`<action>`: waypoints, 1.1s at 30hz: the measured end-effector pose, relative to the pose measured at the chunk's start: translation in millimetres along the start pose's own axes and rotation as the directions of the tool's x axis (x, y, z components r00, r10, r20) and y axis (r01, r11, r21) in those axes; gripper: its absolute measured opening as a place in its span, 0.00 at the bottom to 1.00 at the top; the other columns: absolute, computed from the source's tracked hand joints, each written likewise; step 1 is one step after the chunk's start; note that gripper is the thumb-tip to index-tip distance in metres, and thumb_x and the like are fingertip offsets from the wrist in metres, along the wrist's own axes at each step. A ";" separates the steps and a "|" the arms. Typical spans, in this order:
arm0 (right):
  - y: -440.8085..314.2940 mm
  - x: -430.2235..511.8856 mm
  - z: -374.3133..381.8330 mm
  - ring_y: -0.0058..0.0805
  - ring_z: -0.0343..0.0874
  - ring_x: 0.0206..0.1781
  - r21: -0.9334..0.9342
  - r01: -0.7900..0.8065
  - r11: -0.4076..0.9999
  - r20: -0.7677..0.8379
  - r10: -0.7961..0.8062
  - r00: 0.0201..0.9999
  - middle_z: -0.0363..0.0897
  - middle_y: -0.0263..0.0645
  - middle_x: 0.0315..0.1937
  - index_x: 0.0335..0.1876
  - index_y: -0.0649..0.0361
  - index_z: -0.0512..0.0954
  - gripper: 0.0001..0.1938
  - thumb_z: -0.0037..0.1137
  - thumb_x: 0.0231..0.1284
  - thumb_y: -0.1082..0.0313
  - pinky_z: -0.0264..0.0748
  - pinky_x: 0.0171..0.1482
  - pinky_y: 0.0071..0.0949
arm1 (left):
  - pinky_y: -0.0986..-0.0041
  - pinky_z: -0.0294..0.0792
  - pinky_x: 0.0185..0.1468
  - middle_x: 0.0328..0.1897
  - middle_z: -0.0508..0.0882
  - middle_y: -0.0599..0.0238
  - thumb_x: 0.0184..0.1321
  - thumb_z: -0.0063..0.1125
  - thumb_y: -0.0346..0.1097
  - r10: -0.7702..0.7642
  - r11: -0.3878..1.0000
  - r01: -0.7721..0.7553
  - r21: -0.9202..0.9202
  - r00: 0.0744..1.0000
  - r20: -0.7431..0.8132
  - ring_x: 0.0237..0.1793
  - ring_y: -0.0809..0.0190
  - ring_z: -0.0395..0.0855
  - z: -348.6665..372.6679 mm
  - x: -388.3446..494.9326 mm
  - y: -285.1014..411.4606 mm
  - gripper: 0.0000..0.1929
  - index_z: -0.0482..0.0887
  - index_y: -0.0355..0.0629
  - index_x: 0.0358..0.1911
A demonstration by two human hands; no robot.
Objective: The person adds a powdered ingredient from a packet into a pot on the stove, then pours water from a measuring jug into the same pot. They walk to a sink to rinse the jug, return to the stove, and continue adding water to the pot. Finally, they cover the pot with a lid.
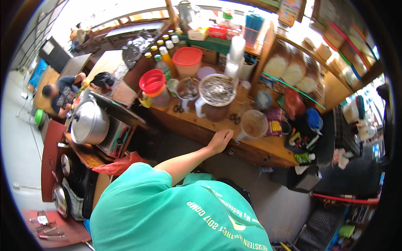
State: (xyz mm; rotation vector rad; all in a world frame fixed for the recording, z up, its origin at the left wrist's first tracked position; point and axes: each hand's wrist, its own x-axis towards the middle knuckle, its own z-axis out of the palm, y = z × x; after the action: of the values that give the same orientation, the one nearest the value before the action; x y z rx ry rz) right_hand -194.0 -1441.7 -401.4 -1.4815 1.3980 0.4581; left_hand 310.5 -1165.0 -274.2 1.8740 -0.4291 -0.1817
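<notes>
My left hand (pixel 220 141) is at the front edge of the wooden counter (pixel 201 125), its fingers together and bent; the palm side is hidden and no held thing shows. Just right of it stands a clear plastic pitcher (pixel 253 124) with brown contents. Black-handled scissors (pixel 234 118) lie behind the hand. Farther back are a large pitcher (pixel 217 91) with a foamy or icy top and a smaller pitcher (pixel 187 89). A red-lidded container (pixel 153 84) stands to their left. My right hand is out of view.
Left, a large lidded aluminum pot (pixel 89 122) sits on a stove (pixel 117 141). Bottles (pixel 168 58) and stacked plastic cups (pixel 237 50) stand at the back. Bagged bread (pixel 292 70) lies on the right shelf. A person (pixel 61 94) is at a far-left table.
</notes>
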 end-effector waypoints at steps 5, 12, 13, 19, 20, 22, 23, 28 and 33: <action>-89.7 25.9 21.5 0.34 0.86 0.31 -0.219 0.191 0.957 0.072 -0.179 0.981 0.87 0.44 0.29 0.39 0.65 0.87 0.16 0.59 0.64 0.58 0.80 0.32 0.37 | 0.55 0.79 0.44 0.36 0.89 0.47 0.71 0.58 0.42 0.229 0.940 -0.098 0.326 0.890 -0.394 0.39 0.44 0.89 -158.2 -39.7 1.4 0.15 0.89 0.37 0.37; -270.5 9.5 90.3 0.48 0.89 0.41 -0.657 0.554 0.512 0.379 -0.411 0.829 0.88 0.53 0.33 0.40 0.62 0.89 0.21 0.60 0.63 0.49 0.82 0.46 0.41 | 0.57 0.79 0.56 0.67 0.76 0.50 0.58 0.72 0.34 0.408 0.481 0.225 0.847 0.798 -0.444 0.55 0.43 0.83 -352.5 11.3 -18.3 0.31 0.75 0.46 0.66; -305.0 -6.9 100.4 0.49 0.89 0.42 -0.651 0.583 0.487 0.426 -0.401 0.811 0.88 0.53 0.34 0.42 0.62 0.89 0.21 0.60 0.64 0.48 0.82 0.47 0.41 | 0.55 0.79 0.56 0.68 0.75 0.51 0.57 0.72 0.35 0.348 0.485 0.219 0.847 0.840 -0.416 0.55 0.42 0.83 -364.5 20.0 -23.8 0.31 0.75 0.47 0.66; -487.4 -140.7 162.4 0.52 0.87 0.42 -0.553 0.756 0.351 0.624 -0.428 0.654 0.87 0.55 0.36 0.44 0.65 0.88 0.26 0.59 0.65 0.44 0.82 0.48 0.41 | 0.57 0.79 0.51 0.46 0.87 0.54 0.59 0.71 0.32 0.282 0.567 0.100 0.818 0.909 -0.306 0.47 0.44 0.86 -394.6 46.8 -42.8 0.11 0.84 0.41 0.43; -509.1 -163.3 174.9 0.51 0.87 0.41 -0.504 0.819 0.274 0.683 -0.454 0.572 0.88 0.54 0.35 0.43 0.65 0.88 0.26 0.58 0.66 0.43 0.82 0.47 0.40 | 0.57 0.79 0.51 0.45 0.87 0.53 0.59 0.71 0.33 0.314 0.591 0.080 0.803 0.894 -0.320 0.47 0.44 0.86 -395.9 45.1 -39.1 0.12 0.83 0.40 0.43; -544.7 -205.4 200.7 0.47 0.88 0.39 -0.384 0.883 0.270 0.763 -0.445 0.468 0.89 0.49 0.34 0.41 0.63 0.88 0.21 0.62 0.68 0.48 0.82 0.45 0.37 | 0.55 0.78 0.51 0.42 0.87 0.50 0.60 0.70 0.32 0.386 0.631 0.020 0.776 0.859 -0.336 0.47 0.42 0.86 -401.2 39.6 -23.8 0.12 0.82 0.37 0.42; -558.2 -224.5 213.7 0.46 0.88 0.40 -0.264 0.914 0.309 0.797 -0.464 0.387 0.89 0.48 0.36 0.43 0.62 0.88 0.18 0.63 0.68 0.52 0.83 0.46 0.37 | 0.56 0.78 0.48 0.42 0.86 0.49 0.58 0.73 0.34 0.432 0.631 -0.020 0.775 0.839 -0.330 0.44 0.42 0.86 -406.6 34.4 -12.5 0.14 0.82 0.37 0.42; -609.5 -280.8 286.0 0.48 0.82 0.61 0.175 0.984 -0.015 0.809 -0.568 -0.152 0.83 0.48 0.58 0.60 0.63 0.79 0.22 0.65 0.68 0.57 0.78 0.65 0.42 | 0.73 0.76 0.42 0.34 0.84 0.64 0.56 0.78 0.28 0.356 0.813 -0.064 0.579 0.841 -0.407 0.34 0.64 0.84 -420.1 -20.3 47.1 0.16 0.81 0.38 0.42; -628.8 -303.3 358.5 0.55 0.65 0.76 0.103 0.908 -0.407 0.625 -0.684 -0.377 0.58 0.61 0.76 0.82 0.66 0.48 0.53 0.73 0.57 0.58 0.64 0.77 0.43 | 0.76 0.75 0.45 0.40 0.85 0.70 0.63 0.75 0.33 -0.043 0.954 -0.023 -0.299 0.976 -0.213 0.38 0.72 0.82 -416.1 -69.6 63.5 0.17 0.80 0.38 0.49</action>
State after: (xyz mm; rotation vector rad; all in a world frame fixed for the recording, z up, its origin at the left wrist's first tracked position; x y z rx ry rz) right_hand 419.4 -1094.9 -55.9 -2.1835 -0.9262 -0.0655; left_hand 371.4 -790.7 -78.9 1.5751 -0.2263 -0.0431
